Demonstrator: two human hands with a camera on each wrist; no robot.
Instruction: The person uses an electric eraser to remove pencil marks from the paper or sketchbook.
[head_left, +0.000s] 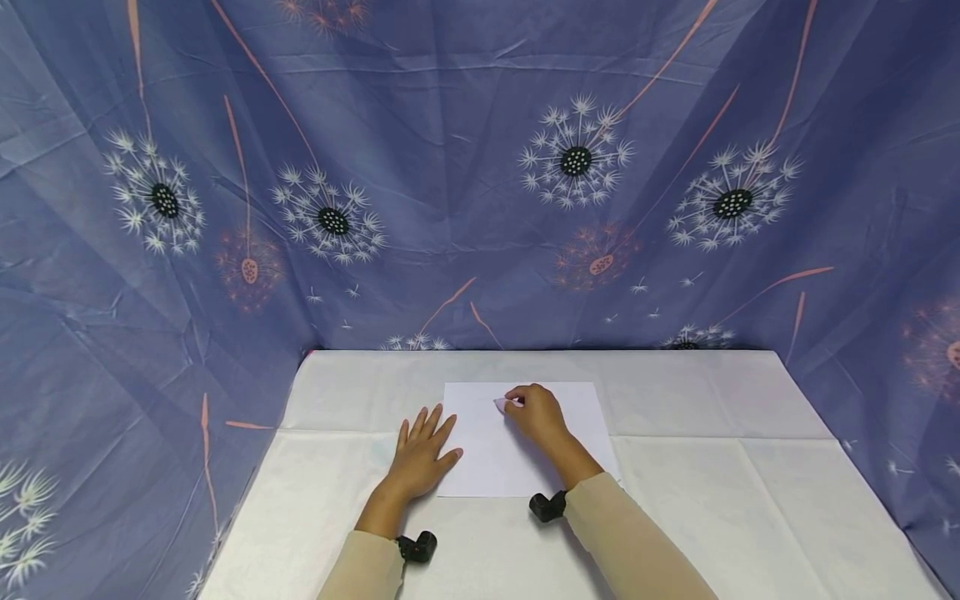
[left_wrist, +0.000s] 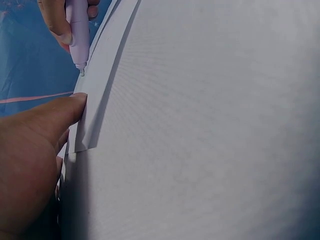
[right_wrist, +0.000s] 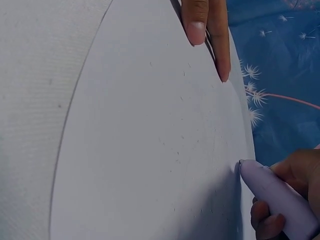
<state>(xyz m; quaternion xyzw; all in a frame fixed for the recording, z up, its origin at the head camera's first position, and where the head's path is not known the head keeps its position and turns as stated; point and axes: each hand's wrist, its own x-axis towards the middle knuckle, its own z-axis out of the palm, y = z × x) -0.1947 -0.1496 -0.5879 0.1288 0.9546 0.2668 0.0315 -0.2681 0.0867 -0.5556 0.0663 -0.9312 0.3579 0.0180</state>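
A white sheet of paper (head_left: 487,467) lies on the cloth-covered table. My right hand (head_left: 540,415) pinches a thick lavender pen-shaped electric eraser (left_wrist: 78,30) near the sheet's upper middle. Its narrow pale tip points down at the paper and appears to touch it in the right wrist view. Small dark specks (right_wrist: 178,153) are scattered over the sheet there. Flat with spread fingers, my left hand (head_left: 420,460) lies at the sheet's left edge, its thumb and fingertips on the paper. In the left wrist view the thumb (left_wrist: 65,112) rests on the paper's edge.
A white cloth (head_left: 712,500) with fold creases covers the table. Behind and at both sides hangs a blue curtain (head_left: 450,167) with dandelion prints. Each wrist carries a small black camera (head_left: 417,547).
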